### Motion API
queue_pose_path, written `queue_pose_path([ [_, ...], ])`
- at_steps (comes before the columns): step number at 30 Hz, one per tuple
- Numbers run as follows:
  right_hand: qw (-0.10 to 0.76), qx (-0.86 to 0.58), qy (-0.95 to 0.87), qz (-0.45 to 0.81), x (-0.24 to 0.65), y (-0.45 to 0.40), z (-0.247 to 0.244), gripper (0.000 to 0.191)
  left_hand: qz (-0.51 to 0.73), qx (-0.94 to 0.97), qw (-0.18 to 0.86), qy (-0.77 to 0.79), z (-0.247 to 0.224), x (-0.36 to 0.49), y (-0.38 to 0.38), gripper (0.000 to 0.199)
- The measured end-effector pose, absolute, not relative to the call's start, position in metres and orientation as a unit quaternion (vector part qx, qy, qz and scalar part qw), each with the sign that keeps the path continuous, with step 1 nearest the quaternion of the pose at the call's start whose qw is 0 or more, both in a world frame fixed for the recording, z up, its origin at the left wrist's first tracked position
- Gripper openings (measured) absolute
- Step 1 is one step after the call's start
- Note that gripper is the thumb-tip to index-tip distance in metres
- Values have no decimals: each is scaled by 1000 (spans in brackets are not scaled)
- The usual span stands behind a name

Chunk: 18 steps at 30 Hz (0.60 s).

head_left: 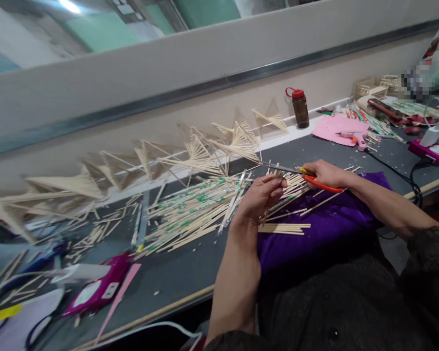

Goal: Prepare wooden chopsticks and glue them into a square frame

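My right hand [324, 174] is closed around the red and yellow handles of a pair of scissors [322, 183]. The blades point left, just above my left hand [265, 195]. The fingers of my left hand are pinched on thin wooden sticks, partly hidden by the fingers. Beneath both hands, loose sticks [283, 228] lie on a purple cloth [314, 253]. A large pile of sticks [193, 209], some in green-printed clear wrappers, spreads out left of my left hand.
Wooden stick models [201, 156] line the wall. A brown bottle [300, 109] with a red lid stands behind. A pink glue gun [356, 138] rests on pink paper [324, 127]. Magenta power units [102, 287] with cables lie at left and right.
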State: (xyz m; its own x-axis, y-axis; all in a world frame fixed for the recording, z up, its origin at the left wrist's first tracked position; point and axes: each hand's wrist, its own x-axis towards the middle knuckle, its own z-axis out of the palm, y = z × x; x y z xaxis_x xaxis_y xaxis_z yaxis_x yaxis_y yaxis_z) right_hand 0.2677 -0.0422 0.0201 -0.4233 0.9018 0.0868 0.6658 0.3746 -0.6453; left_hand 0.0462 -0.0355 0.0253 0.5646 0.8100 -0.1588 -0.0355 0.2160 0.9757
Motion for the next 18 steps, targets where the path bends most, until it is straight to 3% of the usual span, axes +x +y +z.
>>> queue_pose_path([
  [13, 204, -498, -818, 204, 277, -40, 26, 13, 289, 593, 659, 362, 18, 47, -35, 38],
  [18, 334, -502, -765, 228, 305, -30, 27, 16, 254, 627, 636, 371, 22, 44, -37, 40],
])
